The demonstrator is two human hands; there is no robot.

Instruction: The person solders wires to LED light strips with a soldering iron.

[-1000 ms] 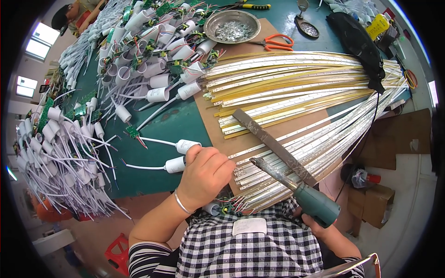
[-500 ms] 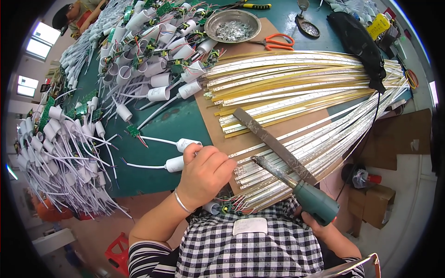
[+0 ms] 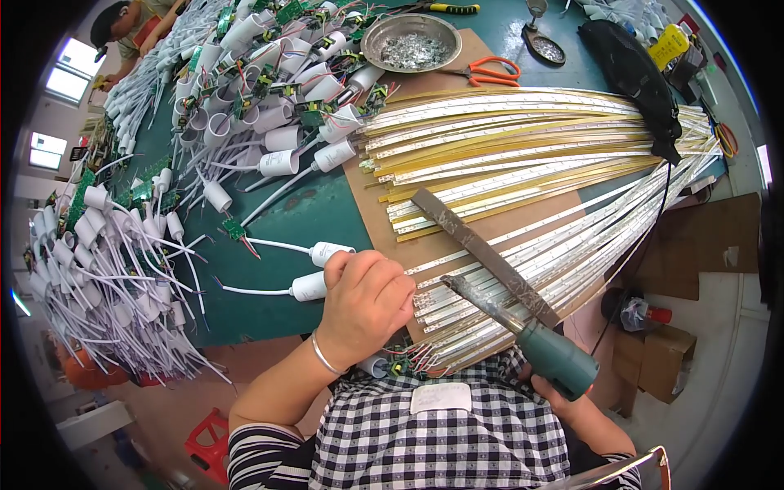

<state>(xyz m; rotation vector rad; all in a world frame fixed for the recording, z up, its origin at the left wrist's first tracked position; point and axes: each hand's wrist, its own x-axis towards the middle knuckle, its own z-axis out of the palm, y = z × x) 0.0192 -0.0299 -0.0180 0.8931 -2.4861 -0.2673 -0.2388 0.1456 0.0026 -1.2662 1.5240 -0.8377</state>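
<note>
My left hand (image 3: 367, 306) is closed, its fingers pinched at the left ends of the lower LED strips (image 3: 523, 273); whatever they grip is hidden. Just behind its knuckles lie two white lamp caps (image 3: 309, 286) with white leads. Below the wrist, another white cap (image 3: 374, 365) and a small circuit board (image 3: 399, 367) with wires rest by the strip ends. My right hand (image 3: 550, 395), partly covered, holds a soldering iron (image 3: 559, 356) by its green handle. The iron's thick, dark tip points up-left over the strips, beside a flat dark metal bar (image 3: 482, 250).
Piles of white caps with circuit boards (image 3: 269, 122) cover the left. Behind the upper strips (image 3: 490, 139) are a metal bowl (image 3: 411, 45) of shiny scraps and orange-handled cutters (image 3: 492, 72). A black cloth bundle (image 3: 629, 77) lies across the strips' right end. Another person (image 3: 135, 33) works at far left.
My left hand has shifted very slightly, still closed. The soldering iron stays almost in place. At far left, the other person's arm and head have moved a little.
</note>
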